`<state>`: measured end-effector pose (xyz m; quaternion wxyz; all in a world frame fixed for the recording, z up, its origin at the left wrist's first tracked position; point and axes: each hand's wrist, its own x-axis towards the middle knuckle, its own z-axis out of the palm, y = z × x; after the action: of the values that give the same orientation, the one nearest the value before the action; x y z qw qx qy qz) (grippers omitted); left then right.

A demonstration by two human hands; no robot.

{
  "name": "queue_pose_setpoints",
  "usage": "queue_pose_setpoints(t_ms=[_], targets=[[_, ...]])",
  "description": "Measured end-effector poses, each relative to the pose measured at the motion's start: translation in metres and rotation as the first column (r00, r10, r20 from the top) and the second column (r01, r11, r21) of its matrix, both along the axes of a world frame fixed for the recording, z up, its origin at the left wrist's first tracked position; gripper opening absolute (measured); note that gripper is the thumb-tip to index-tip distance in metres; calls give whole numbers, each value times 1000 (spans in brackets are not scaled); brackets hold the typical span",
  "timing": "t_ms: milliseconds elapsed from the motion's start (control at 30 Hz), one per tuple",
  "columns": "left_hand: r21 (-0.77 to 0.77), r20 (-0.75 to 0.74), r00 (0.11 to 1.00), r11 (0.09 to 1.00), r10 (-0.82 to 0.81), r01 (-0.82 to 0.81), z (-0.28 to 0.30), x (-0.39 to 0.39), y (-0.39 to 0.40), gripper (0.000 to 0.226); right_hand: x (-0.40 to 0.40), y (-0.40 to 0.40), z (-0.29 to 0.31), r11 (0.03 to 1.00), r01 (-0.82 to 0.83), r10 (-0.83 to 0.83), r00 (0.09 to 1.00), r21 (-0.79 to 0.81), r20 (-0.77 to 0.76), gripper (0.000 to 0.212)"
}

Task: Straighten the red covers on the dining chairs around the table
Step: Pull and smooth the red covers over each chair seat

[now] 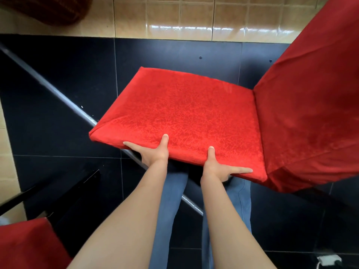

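Note:
A dining chair with a red patterned seat cover (pixel 180 111) fills the middle of the head view, its red-covered backrest (pixel 310 105) rising at the right. My left hand (pixel 153 152) grips the near edge of the seat, thumb on top and fingers along and under the edge. My right hand (pixel 217 167) holds the same edge further right, thumb on top and forefinger stretched along the side. The seat fabric lies smooth, with a fold at the near left corner.
A second red-covered chair (pixel 25 243) shows at the bottom left beside a dark frame (pixel 58 191). A grey metal bar (pixel 64 98) runs diagonally under the seat. The floor is dark tiles, then beige tiles (pixel 174 16) farther away. My jeans-clad legs stand below.

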<state>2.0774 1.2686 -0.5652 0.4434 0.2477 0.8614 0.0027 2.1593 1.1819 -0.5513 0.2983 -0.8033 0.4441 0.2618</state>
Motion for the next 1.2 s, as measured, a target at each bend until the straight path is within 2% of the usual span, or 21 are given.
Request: queue_pose_setpoints(t_ms=[300,567,1200], targets=[[-15,33,990,990,-138,139,16,19,24,136,27,16,17,996,-26,27,1000,87,-14,138],[6,74,995,998,-70,70,26,57,52,138,68,40,27,992,-46,45,999,120,13,136],[70,-9,1000,998,9,-8,38,146,108,137,163,102,41,994,-106,107,992,17,-67,130]])
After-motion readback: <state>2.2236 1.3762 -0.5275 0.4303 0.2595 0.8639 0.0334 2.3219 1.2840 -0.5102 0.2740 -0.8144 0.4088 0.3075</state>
